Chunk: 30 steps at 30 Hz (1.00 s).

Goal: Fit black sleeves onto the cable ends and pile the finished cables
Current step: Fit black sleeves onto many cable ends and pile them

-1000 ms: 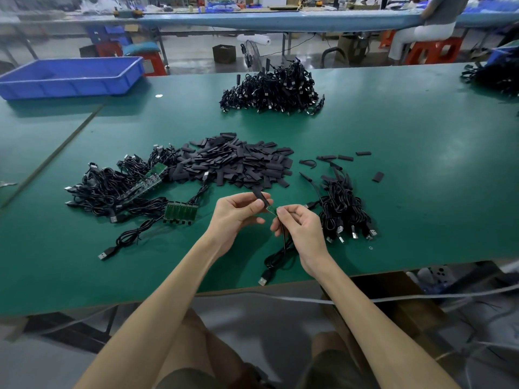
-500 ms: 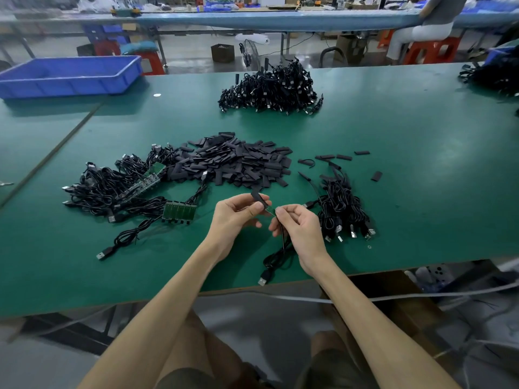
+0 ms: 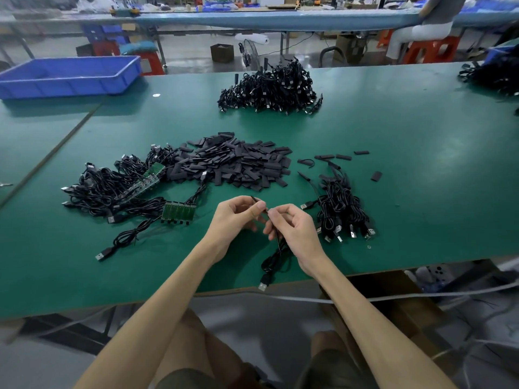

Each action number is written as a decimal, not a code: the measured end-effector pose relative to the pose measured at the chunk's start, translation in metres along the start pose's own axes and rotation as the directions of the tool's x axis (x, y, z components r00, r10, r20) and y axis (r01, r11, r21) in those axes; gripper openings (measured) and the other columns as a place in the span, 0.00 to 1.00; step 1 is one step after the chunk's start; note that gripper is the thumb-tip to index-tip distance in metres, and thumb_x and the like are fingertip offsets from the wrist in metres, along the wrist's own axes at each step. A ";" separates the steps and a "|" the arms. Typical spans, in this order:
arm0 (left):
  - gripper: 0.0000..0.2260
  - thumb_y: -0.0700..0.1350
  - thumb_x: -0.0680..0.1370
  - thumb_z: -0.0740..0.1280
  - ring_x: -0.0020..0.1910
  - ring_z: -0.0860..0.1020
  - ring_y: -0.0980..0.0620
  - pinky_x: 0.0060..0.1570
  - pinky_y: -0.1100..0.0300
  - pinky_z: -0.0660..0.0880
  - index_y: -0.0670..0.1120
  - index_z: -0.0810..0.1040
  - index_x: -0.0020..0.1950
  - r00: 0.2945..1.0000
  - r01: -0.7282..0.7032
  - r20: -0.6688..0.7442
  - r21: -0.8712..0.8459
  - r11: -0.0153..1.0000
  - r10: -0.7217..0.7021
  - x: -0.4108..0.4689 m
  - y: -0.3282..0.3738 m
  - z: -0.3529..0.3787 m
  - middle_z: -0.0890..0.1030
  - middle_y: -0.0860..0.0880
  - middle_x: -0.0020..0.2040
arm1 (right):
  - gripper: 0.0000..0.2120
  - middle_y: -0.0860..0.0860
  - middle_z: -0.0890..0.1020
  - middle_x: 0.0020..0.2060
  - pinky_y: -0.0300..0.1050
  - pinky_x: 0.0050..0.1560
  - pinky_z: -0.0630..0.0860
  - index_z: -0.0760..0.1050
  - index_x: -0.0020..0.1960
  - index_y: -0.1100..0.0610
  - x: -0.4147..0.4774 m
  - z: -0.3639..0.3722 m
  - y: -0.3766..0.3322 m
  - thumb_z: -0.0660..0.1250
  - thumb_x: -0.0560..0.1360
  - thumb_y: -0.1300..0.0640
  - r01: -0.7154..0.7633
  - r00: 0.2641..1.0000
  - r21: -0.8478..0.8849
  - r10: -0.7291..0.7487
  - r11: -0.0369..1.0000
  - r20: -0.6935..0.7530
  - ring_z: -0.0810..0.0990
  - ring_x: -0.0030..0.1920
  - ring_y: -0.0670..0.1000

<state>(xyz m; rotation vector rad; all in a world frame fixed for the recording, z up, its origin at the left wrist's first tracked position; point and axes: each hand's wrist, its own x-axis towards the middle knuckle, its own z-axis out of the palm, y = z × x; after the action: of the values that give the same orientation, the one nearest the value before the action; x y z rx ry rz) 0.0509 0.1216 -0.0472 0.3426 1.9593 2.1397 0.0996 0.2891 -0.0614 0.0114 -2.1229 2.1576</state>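
Centre of frame, just below the middle: we see both hands meeting above the green table [image 3: 421,169].

- Left hand [image 3: 236,219]: fingers curled, thumb and forefinger pinching a black sleeve [image 3: 253,197]. Only its dark tip shows above the thumb.
- Right hand [image 3: 296,233]: also curled, pinching the cable [image 3: 276,255] close to its end, fingertips almost against the left thumb.
- The fingers cover the join, so we cannot tell whether the cable end is inside the sleeve yet.
- The cable drops from the right hand in a loose loop onto the table. Its USB plug [image 3: 263,285] lies at the near edge.

Around the hands:

- Above them, a broad heap of loose sleeves [image 3: 241,164].
- Touching that heap on the left, a tangle of cables [image 3: 106,189] with a strip of green circuit boards [image 3: 178,213] at its lower right.
- Right of the hands, a small cable pile [image 3: 341,211], plugs pointing toward the near edge.
- A few stray sleeves [image 3: 335,157] lie just above that pile.
- Upper centre, well apart from the rest, a larger cable mound [image 3: 269,89].
- Upper left, a blue tray [image 3: 67,80] on the table's far side.
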 end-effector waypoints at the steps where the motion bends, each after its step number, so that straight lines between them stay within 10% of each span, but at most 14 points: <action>1: 0.11 0.47 0.78 0.74 0.43 0.82 0.47 0.40 0.57 0.78 0.39 0.82 0.53 1.000 0.021 -0.012 -0.001 1.000 -0.021 0.001 0.000 -0.002 0.84 0.42 0.44 | 0.07 0.55 0.87 0.38 0.40 0.42 0.79 0.79 0.52 0.61 0.000 0.001 -0.001 0.71 0.81 0.57 0.003 1.000 -0.033 -0.002 0.999 0.017 0.83 0.35 0.51; 18: 0.04 0.37 0.77 0.73 0.33 0.82 0.46 0.38 0.53 0.81 0.41 0.80 0.50 0.988 -0.108 0.144 0.379 0.919 0.056 0.002 0.016 -0.037 0.83 0.45 0.37 | 0.05 0.50 0.88 0.40 0.43 0.52 0.83 0.86 0.50 0.52 0.000 0.002 0.001 0.77 0.75 0.59 0.023 1.000 -0.121 -0.023 0.992 0.003 0.87 0.42 0.50; 24: 0.11 0.44 0.78 0.73 0.45 0.76 0.56 0.47 0.50 0.79 0.46 0.83 0.60 0.854 -0.499 0.422 0.829 0.252 0.304 -0.007 0.028 -0.040 0.77 0.51 0.52 | 0.06 0.50 0.88 0.40 0.45 0.52 0.83 0.87 0.49 0.51 0.000 0.002 0.003 0.76 0.75 0.60 -0.005 1.000 -0.107 0.005 0.994 0.002 0.88 0.43 0.51; 30: 0.12 0.43 0.81 0.69 0.47 0.79 0.45 0.49 0.46 0.79 0.44 0.82 0.64 0.814 -0.561 0.506 0.812 0.161 0.286 -0.013 0.027 -0.039 0.78 0.45 0.53 | 0.03 0.46 0.88 0.43 0.39 0.50 0.81 0.86 0.49 0.52 0.000 0.003 0.002 0.76 0.76 0.59 0.025 1.000 -0.185 -0.021 0.982 0.024 0.86 0.46 0.46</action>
<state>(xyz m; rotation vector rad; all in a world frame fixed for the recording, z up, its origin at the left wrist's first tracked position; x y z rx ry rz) 0.0505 0.0783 -0.0243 1.4404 2.9819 0.5968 0.0992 0.2864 -0.0635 0.0430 -2.3151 1.9478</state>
